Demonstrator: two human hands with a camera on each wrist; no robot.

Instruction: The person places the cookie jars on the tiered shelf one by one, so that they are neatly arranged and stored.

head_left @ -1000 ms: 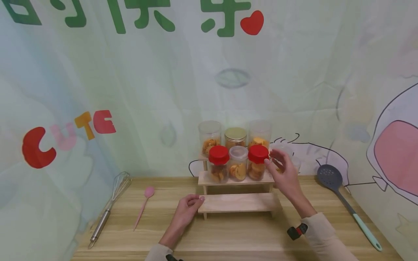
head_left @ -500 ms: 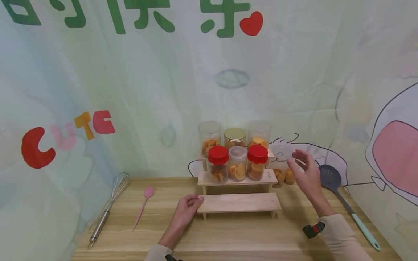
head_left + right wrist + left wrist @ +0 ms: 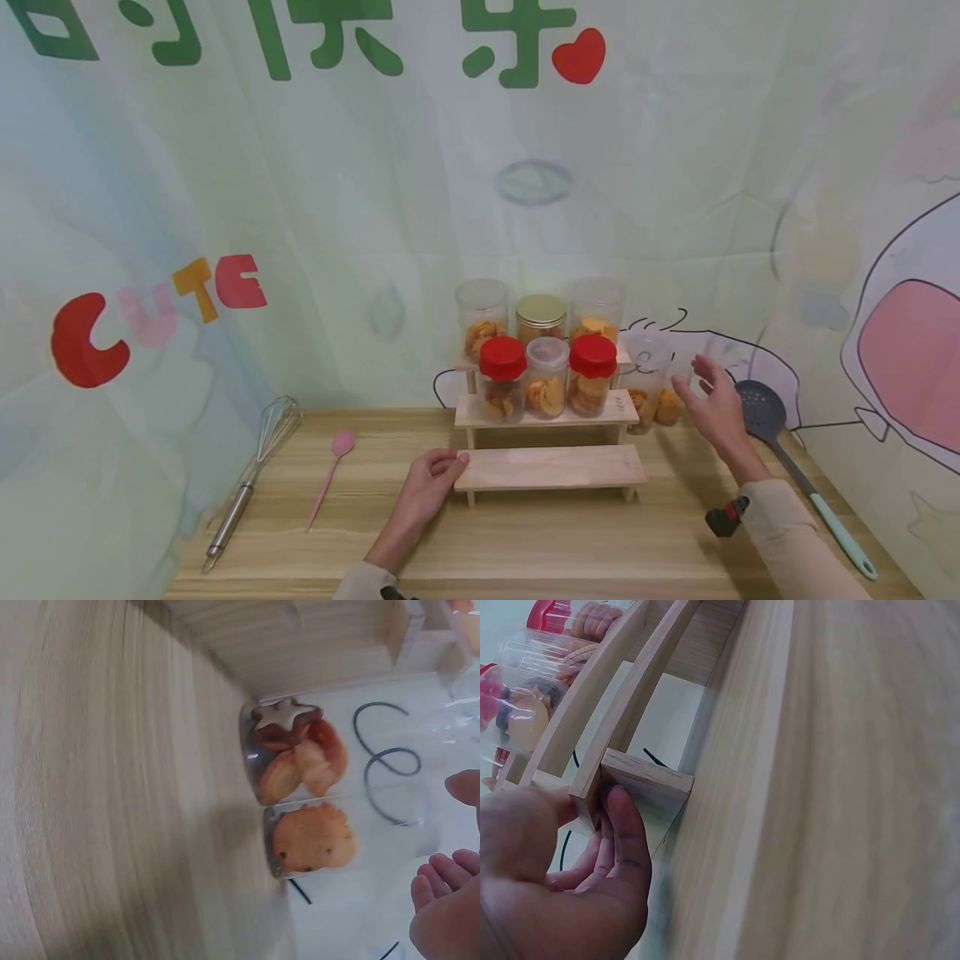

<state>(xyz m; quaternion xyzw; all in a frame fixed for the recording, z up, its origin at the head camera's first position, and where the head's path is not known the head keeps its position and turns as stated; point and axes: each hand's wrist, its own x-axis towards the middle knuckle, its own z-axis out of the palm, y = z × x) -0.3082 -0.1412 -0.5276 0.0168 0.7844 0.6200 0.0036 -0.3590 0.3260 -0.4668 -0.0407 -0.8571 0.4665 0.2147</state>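
My left hand (image 3: 426, 490) pinches the left end of the lowest step of a three-tier wooden display rack (image 3: 551, 468); in the left wrist view, thumb and fingers (image 3: 626, 832) close on the board's corner. Loosely bent and holding nothing, my right hand (image 3: 718, 410) is just right of two clear cookie jars (image 3: 639, 408) standing on the table beside the rack. Those jars contain cookies (image 3: 315, 836) in the right wrist view. On the middle step stand a red-lidded jar (image 3: 501, 393), a clear-lidded jar (image 3: 546, 390) and another red-lidded jar (image 3: 590, 392).
The top step bears two tall clear jars and a gold-lidded jar (image 3: 540, 312) between them. A whisk (image 3: 251, 479) and a pink spoon (image 3: 330, 471) lie at left on the wooden table (image 3: 525, 550). A slotted skimmer (image 3: 795, 467) lies at right, by the printed curtain (image 3: 420, 208).
My right hand has moved away from the right red-lidded jar, rightward past the two jars on the table. The left hand stays on the rack.
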